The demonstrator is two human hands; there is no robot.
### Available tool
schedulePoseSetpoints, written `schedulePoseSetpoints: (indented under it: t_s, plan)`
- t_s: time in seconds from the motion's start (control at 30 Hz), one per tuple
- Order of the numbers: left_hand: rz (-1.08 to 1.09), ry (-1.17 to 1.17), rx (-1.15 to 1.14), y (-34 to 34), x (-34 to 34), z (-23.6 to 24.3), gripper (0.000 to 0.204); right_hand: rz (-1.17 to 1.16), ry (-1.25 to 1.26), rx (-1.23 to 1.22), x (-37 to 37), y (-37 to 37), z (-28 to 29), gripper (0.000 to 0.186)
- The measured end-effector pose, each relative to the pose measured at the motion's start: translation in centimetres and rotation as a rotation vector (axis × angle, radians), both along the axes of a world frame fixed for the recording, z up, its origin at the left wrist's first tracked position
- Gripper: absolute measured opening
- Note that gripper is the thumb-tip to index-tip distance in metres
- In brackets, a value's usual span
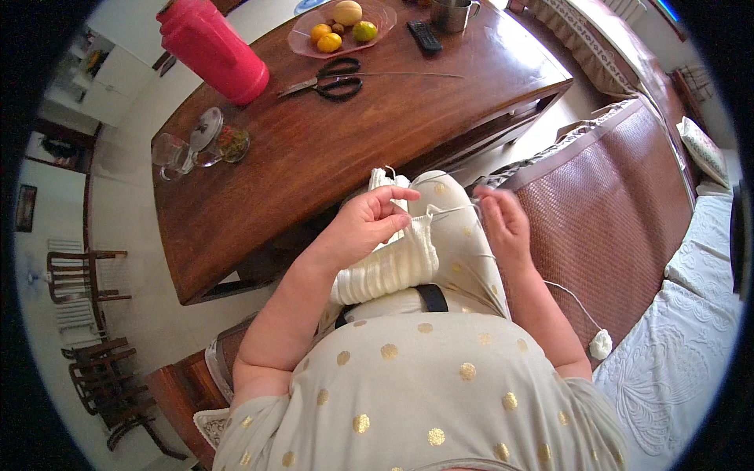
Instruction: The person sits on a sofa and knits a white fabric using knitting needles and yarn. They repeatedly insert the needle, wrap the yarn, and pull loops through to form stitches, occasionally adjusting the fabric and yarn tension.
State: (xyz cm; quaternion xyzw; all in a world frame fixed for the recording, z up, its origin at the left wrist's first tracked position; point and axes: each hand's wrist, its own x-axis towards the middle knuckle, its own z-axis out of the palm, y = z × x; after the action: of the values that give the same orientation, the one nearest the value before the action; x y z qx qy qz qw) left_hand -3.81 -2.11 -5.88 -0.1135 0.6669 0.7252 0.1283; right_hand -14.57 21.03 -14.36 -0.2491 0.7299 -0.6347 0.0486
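Home living room: wooden table (330, 157), fruit bowl (382, 21), red flask (212, 51), pillow (704, 151)

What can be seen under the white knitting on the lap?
Gold-dotted cloth shows beside the white knitting and seems to continue beneath; whatever lies directly under it is covered and unseen.

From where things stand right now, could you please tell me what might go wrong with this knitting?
Stitches on the white knitting could slip if the thin needle beside the right hand gets pulled free. The white yarn ball lies loose near the edge of the woven mat, so a tug on its strand might roll it.
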Motion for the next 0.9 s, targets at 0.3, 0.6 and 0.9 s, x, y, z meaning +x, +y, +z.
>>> schedulePoseSetpoints:
  t_s: [0.3,0.6,0.9]
  plan:
    - [-0.081,0.208,-0.231,1.7,0.3,1.6,0.034,0.421,0.67,0.469,1.3,-1.8,8.5,0.02]
    - [-0.12,0.402,-1.027,0.9,4.5,1.6,0.016,0.3,0.636,0.34,2.4,-0.7,6.2,0.02]
    - [-0.042,0.242,-0.492,2.6,3.9,-2.0,0.019,0.118,0.778,0.285,4.2,0.3,4.9,0.026]
